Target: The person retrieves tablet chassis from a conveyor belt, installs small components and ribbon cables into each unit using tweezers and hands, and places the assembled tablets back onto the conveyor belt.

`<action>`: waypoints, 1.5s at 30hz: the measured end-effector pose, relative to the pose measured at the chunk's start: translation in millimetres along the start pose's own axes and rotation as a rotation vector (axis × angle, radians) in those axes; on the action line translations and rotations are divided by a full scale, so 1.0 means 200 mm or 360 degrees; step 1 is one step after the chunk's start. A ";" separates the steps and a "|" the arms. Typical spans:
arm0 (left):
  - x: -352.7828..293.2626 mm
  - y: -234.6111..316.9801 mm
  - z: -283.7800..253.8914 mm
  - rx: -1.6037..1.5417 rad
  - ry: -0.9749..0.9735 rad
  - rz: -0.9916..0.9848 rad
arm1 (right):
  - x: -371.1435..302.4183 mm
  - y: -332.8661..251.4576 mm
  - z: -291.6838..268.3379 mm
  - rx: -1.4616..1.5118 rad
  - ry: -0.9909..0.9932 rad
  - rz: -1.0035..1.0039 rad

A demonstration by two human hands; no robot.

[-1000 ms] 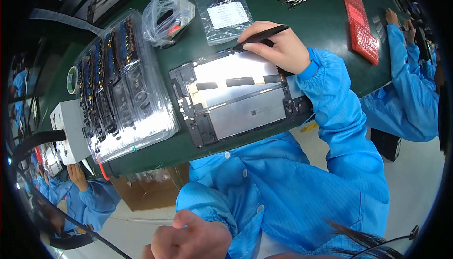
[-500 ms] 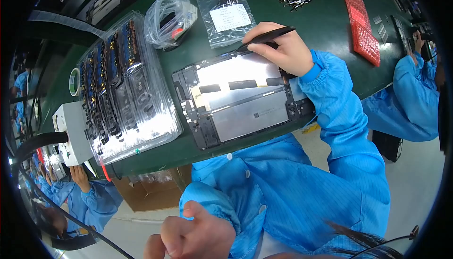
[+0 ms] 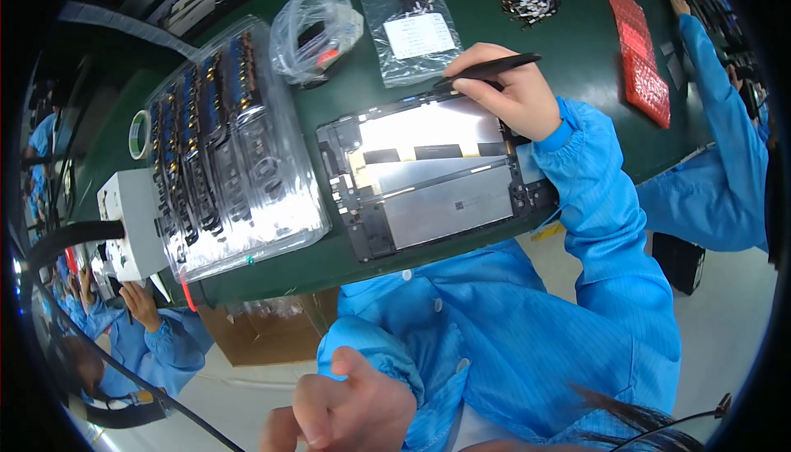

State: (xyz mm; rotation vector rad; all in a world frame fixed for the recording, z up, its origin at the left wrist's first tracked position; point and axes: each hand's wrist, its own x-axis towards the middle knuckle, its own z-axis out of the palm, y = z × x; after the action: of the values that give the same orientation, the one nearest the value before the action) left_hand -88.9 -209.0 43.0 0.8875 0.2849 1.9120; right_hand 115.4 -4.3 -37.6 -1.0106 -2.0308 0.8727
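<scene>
Hiding the tweezers' tip, right hand grips.

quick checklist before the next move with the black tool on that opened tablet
1. Right hand grips the black tool: ok.
2. Tool tip at the upper edge of the opened tablet: ok; exact contact point cannot tell.
3. Tablet lies flat on the green table: ok.
4. Left hand steadies the tablet: not ok, it is off the table, low near the body.
5. Clear parts tray is apart from the tablet: ok.
6. Small plastic bags are beside the tool hand, not under it: ok.
</scene>
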 end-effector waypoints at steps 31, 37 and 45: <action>-0.05 0.17 -0.08 -0.0181 -0.0029 0.0309 | -0.40 -0.35 -0.15 -0.0010 0.0504 -0.0475; -0.05 0.19 -0.06 -0.0253 0.0016 0.0320 | -0.26 -0.46 -0.10 0.0190 0.0423 -0.0471; -0.03 0.19 -0.09 -0.0120 0.0106 0.0633 | 0.43 -0.68 0.24 -0.0020 -0.0167 -0.0309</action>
State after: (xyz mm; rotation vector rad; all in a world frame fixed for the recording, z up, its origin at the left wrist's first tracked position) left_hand -124.4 -230.4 48.0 0.8789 0.0767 2.3053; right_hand -13.5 -6.9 70.4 -0.7724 -2.1826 0.8253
